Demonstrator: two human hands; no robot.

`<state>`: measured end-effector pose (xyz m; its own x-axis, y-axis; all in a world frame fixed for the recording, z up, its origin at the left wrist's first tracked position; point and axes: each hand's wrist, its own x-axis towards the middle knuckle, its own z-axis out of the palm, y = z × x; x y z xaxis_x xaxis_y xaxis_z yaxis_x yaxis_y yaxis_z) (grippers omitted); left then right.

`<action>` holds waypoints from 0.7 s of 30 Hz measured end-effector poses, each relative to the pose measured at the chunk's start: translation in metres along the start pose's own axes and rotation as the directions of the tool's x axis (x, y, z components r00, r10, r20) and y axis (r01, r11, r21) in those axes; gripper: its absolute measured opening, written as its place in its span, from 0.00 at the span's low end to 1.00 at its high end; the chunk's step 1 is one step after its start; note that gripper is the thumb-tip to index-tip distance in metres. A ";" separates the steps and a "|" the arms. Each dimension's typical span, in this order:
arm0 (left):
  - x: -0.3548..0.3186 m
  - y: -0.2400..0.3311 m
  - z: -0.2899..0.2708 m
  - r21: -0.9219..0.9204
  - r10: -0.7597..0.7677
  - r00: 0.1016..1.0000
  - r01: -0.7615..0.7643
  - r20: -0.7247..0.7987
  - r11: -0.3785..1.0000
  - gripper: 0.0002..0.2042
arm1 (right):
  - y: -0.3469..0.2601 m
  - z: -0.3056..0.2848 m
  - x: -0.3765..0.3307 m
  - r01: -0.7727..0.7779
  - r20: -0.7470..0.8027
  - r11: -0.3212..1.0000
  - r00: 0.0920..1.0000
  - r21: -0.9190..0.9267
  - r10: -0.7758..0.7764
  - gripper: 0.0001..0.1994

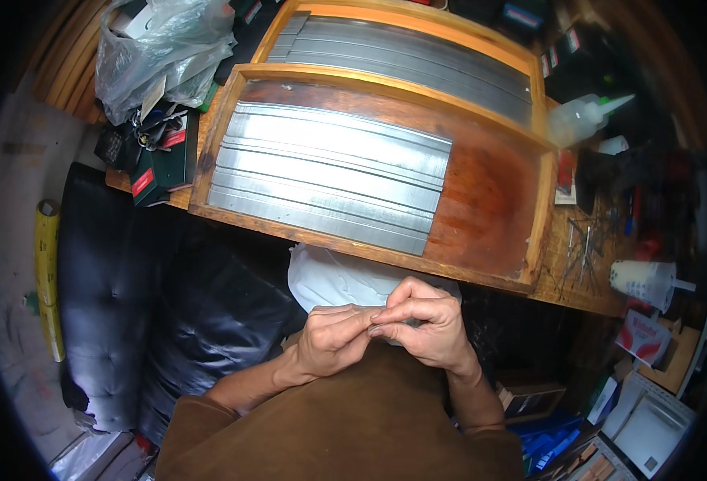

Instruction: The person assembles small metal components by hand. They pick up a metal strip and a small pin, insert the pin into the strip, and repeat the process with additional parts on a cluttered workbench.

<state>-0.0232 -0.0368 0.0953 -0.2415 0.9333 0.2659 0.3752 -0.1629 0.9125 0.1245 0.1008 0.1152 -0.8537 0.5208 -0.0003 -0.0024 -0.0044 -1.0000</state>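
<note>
My left hand (pixel 331 341) and my right hand (pixel 428 322) meet in front of my brown top, below the bench edge. Thumbs and fingers of both are pinched together, tip to tip. Whatever lies between the fingertips is too small or hidden to make out. Just beyond the hands, a pale cloth-like sheet (pixel 321 276) shows under the bench edge. Farther off lies a shallow wooden tray (pixel 297 230), with several flat grey metal strips (pixel 329 172) laid side by side over its left and middle part. Brown wood shows at its right.
Behind it sits a second tray with metal strips (pixel 409 60). A clear plastic bag (pixel 165 60) and dark boxes (pixel 157 172) stand left. To the right are a squeeze bottle (pixel 582 120), thin metal tools (pixel 586 252) and a cup (pixel 642 282). A black padded seat (pixel 101 297) is left.
</note>
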 end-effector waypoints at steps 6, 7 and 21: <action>0.003 0.000 0.000 -0.010 0.014 1.000 -0.014 -0.001 1.000 0.15 | 0.001 -0.001 0.000 0.017 0.009 1.000 1.000 0.009 -0.017 0.08; 0.003 0.000 0.000 -0.008 0.015 1.000 -0.015 0.002 1.000 0.15 | 0.001 -0.001 0.000 0.017 0.008 1.000 1.000 0.015 -0.017 0.08; 0.005 0.002 0.001 -0.001 -0.002 1.000 0.002 0.015 1.000 0.15 | -0.001 -0.001 0.000 0.014 0.016 1.000 1.000 0.001 -0.014 0.07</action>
<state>-0.0226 -0.0320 0.0978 -0.2290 0.9383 0.2591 0.3741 -0.1609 0.9133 0.1246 0.1014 0.1164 -0.8616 0.5075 0.0142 -0.0152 0.0021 -0.9999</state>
